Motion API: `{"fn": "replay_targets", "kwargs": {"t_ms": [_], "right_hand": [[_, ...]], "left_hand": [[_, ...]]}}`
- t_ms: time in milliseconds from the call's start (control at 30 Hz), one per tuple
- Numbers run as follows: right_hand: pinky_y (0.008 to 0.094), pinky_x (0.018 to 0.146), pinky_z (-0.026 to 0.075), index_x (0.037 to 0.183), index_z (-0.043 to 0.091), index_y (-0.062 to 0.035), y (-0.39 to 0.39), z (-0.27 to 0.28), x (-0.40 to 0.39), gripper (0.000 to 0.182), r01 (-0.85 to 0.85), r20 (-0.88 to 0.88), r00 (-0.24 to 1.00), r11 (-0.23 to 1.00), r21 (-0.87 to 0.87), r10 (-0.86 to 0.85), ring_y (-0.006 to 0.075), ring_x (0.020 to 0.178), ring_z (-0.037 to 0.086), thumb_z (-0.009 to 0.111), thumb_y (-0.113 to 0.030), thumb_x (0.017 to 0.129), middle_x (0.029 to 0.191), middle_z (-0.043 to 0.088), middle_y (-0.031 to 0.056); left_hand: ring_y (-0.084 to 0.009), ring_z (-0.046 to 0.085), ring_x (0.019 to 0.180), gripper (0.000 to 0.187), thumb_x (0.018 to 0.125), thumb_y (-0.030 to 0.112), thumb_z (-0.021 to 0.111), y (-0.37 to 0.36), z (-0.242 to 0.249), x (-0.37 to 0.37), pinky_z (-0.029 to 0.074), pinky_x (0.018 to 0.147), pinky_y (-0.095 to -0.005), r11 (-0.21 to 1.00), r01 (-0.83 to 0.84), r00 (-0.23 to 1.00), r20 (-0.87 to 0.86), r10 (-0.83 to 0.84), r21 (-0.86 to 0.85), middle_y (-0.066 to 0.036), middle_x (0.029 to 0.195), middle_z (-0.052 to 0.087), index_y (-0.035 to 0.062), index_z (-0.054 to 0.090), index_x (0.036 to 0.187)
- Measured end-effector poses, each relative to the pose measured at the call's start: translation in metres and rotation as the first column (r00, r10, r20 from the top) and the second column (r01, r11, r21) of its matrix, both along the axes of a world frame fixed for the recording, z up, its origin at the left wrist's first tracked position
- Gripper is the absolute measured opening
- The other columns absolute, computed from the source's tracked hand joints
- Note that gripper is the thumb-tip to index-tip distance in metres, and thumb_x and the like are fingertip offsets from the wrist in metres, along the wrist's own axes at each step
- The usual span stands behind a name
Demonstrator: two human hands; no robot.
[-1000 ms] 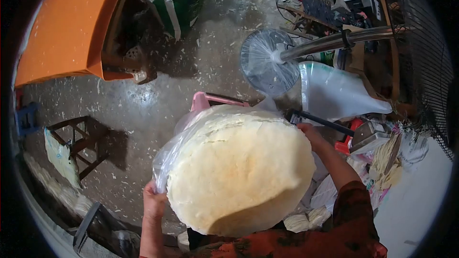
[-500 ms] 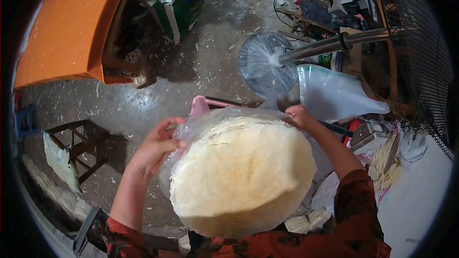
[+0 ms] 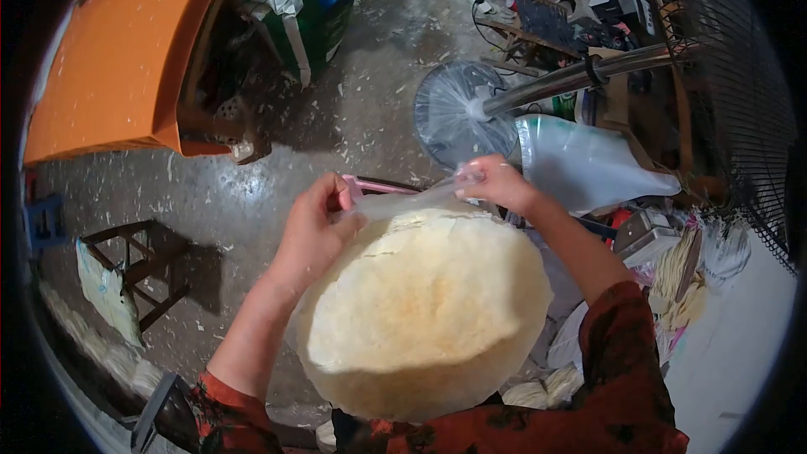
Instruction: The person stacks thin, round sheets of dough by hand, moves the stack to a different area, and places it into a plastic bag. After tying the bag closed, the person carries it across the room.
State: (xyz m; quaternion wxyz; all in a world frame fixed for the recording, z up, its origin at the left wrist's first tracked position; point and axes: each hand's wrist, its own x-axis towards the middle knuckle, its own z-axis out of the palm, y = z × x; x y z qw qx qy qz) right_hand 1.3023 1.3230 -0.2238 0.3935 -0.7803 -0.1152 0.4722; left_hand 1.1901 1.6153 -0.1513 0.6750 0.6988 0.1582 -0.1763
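Observation:
A large, round, cream-coloured stack of thin flatbreads (image 3: 424, 303), browned a little in the middle, lies close to my body. Along its far edge stretches a clear plastic bag (image 3: 403, 204), gathered between my two hands. My left hand (image 3: 318, 223) is closed on the bag's left part, fingers bent, at the stack's upper left. My right hand (image 3: 496, 182) pinches the bag's other end beyond the stack's far rim. Behind the bag, part of a pink stool or frame (image 3: 378, 186) shows; whatever supports the stack is hidden.
A fan's plastic-wrapped round base (image 3: 465, 113) with a metal pole stands ahead. An orange-covered table (image 3: 109, 67) is at far left, a small wooden stool (image 3: 139, 265) below it. A green sack (image 3: 311, 21) stands ahead; bundles of pale strands (image 3: 677, 265) lie right.
Both hands have moved inward and away from me along the bag's edge, drawing closer together. The plastic is now pulled into a band between them. The stack has hardly moved.

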Motion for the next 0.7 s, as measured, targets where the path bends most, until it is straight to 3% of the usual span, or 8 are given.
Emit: {"fn": "replay_targets", "kwargs": {"t_ms": [133, 167, 233, 333, 467, 533, 600, 700], "right_hand": [[0.0272, 0.058, 0.043, 0.084, 0.061, -0.0031, -0.006, 0.050, -0.030, 0.012, 0.078, 0.629, 0.773, 0.996, 0.036, -0.083, 0.0176, 0.063, 0.054, 0.063, -0.003, 0.071, 0.077, 0.056, 0.0097], [0.0269, 0.058, 0.043, 0.084, 0.061, -0.0027, -0.010, 0.058, -0.035, 0.012, 0.033, 0.781, 0.621, 0.998, 0.047, -0.057, 0.0190, 0.064, 0.055, 0.062, -0.002, 0.072, 0.077, 0.055, 0.0111], [0.0270, 0.058, 0.043, 0.084, 0.060, -0.0019, -0.014, 0.066, -0.035, 0.012, -0.020, 0.816, 0.577, 0.998, 0.051, -0.031, 0.0187, 0.065, 0.056, 0.062, -0.001, 0.072, 0.078, 0.056, 0.0107], [0.0274, 0.058, 0.044, 0.084, 0.060, -0.0012, -0.015, 0.051, -0.033, 0.012, 0.037, 0.735, 0.660, 0.984, 0.175, -0.155, 0.0181, 0.067, 0.057, 0.062, -0.001, 0.072, 0.080, 0.058, 0.0104], [0.0271, 0.060, 0.045, 0.085, 0.061, -0.0014, -0.006, 0.045, -0.023, 0.013, 0.229, 0.494, 0.827, 0.964, 0.138, -0.268, 0.0172, 0.070, 0.058, 0.062, 0.000, 0.072, 0.081, 0.059, 0.0113], [0.0288, 0.061, 0.046, 0.085, 0.061, -0.0017, -0.010, 0.052, -0.027, 0.013, 0.181, 0.528, 0.801, 0.955, 0.235, -0.282, 0.0189, 0.071, 0.059, 0.062, 0.000, 0.072, 0.078, 0.059, 0.0108], [0.0328, 0.062, 0.047, 0.088, 0.061, -0.0031, -0.019, 0.077, -0.046, 0.014, -0.071, 0.882, 0.462, 0.987, 0.142, -0.093, 0.0226, 0.072, 0.060, 0.062, -0.004, 0.074, 0.077, 0.060, 0.0112], [0.0358, 0.063, 0.047, 0.089, 0.060, -0.0057, -0.032, 0.088, -0.081, 0.011, 0.141, 0.749, 0.659, 0.989, -0.036, -0.067, 0.0283, 0.075, 0.060, 0.056, -0.009, 0.080, 0.080, 0.059, 0.0136]], "left_hand": [[-0.0083, 0.045, 0.075, 0.024, 0.068, -0.006, 0.056, -0.010, 0.030, -0.017, 0.039, 0.067, -0.0231, 0.997, 0.045, 0.994, 0.102, -0.038, -0.069, 0.001, 0.077, 0.047, 0.0054, 0.042, 0.085], [-0.0120, 0.048, 0.075, 0.026, 0.067, -0.006, 0.056, -0.012, 0.035, -0.020, 0.040, 0.068, -0.0249, 0.984, 0.120, 0.973, 0.182, -0.143, 0.135, -0.002, 0.078, 0.049, 0.0049, 0.043, 0.086], [-0.0260, 0.054, 0.076, 0.035, 0.060, -0.007, 0.057, -0.017, 0.040, -0.024, 0.042, 0.068, -0.0322, 0.763, 0.170, 0.855, 0.291, -0.429, 0.624, -0.011, 0.081, 0.052, 0.0042, 0.048, 0.092], [-0.0311, 0.054, 0.076, 0.031, 0.063, 0.000, 0.059, -0.027, 0.036, -0.024, 0.041, 0.071, -0.0398, 0.596, 0.136, 0.845, 0.222, -0.488, 0.791, -0.011, 0.081, 0.054, 0.0047, 0.051, 0.092], [-0.0308, 0.054, 0.075, 0.024, 0.067, 0.007, 0.058, -0.066, 0.045, -0.026, 0.041, 0.075, -0.0414, 0.774, 0.187, 0.530, 0.601, -0.598, 0.604, -0.010, 0.081, 0.054, 0.0043, 0.051, 0.090], [-0.0312, 0.035, 0.124, 0.050, 0.080, 0.036, 0.053, -0.105, 0.049, -0.028, 0.025, 0.101, -0.0516, 0.604, 0.260, 0.511, 0.423, -0.748, 0.754, -0.017, 0.126, 0.044, 0.0028, 0.049, 0.118], [-0.0298, 0.027, 0.129, 0.054, 0.082, 0.041, 0.048, -0.112, 0.027, -0.028, 0.019, 0.101, -0.0561, 0.510, 0.264, 0.522, 0.324, -0.789, 0.819, -0.016, 0.131, 0.038, 0.0048, 0.046, 0.122], [-0.0282, 0.019, 0.133, 0.058, 0.084, 0.048, 0.042, -0.117, 0.011, -0.030, 0.011, 0.100, -0.0629, 0.403, 0.286, 0.524, 0.210, -0.825, 0.870, -0.014, 0.136, 0.034, 0.0078, 0.043, 0.127]]}}
